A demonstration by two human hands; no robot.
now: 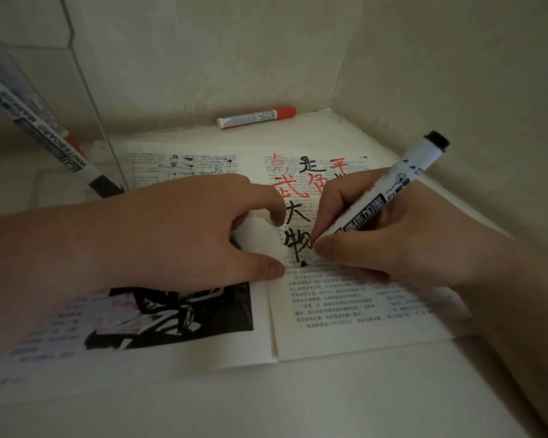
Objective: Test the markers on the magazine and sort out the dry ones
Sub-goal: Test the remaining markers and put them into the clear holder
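Right hand (377,245) fingers (328,216) pinch black marker (393,192): white barrel, black cap (438,141) on tail, tip on magazine (345,311) right page under thumb, bold black strokes (295,241) above it. Left hand (171,229) fingers (266,267) loose, pressing page by spine

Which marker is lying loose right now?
The white marker with the red cap, flat by the back wall. The white black-ink marker is gripped in the right hand; others lean in the clear plastic holder.
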